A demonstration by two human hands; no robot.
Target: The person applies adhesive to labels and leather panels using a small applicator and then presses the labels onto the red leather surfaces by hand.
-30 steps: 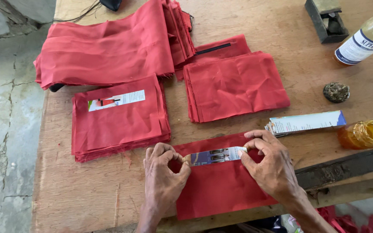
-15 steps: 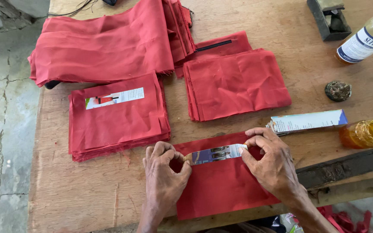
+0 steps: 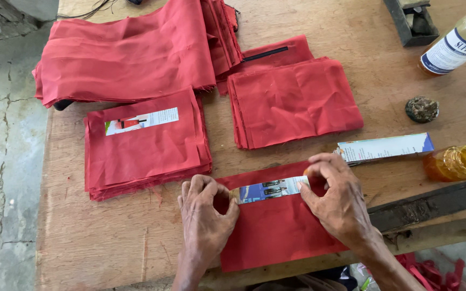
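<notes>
Both hands were down on a single red cloth piece (image 3: 276, 237) lying at the near edge of the table (image 3: 109, 242). The left hand (image 3: 205, 215) pinched one end of a narrow printed label strip (image 3: 269, 190) and the right hand (image 3: 336, 202) pinched the other, fingertips curled onto it, so the strip lay stretched flat along the cloth's far edge. Holding both ends that way appeared to keep it straight and square to the fabric.

To the left of the hands, toward the table's left edge, sat a stack of red pieces (image 3: 146, 145) whose top one already carried a similar white label (image 3: 141, 120). Past the middle of the table lay a plain stack (image 3: 295, 102) with no label showing. A large heap of folded red fabric (image 3: 130, 51) filled the far left corner.

Near the right edge, within easy reach of the right hand, were a bundle of label strips (image 3: 386, 147) and a small open jar of amber liquid (image 3: 458, 161), possibly glue. A bottle (image 3: 457, 46) lay toward the far right corner.
</notes>
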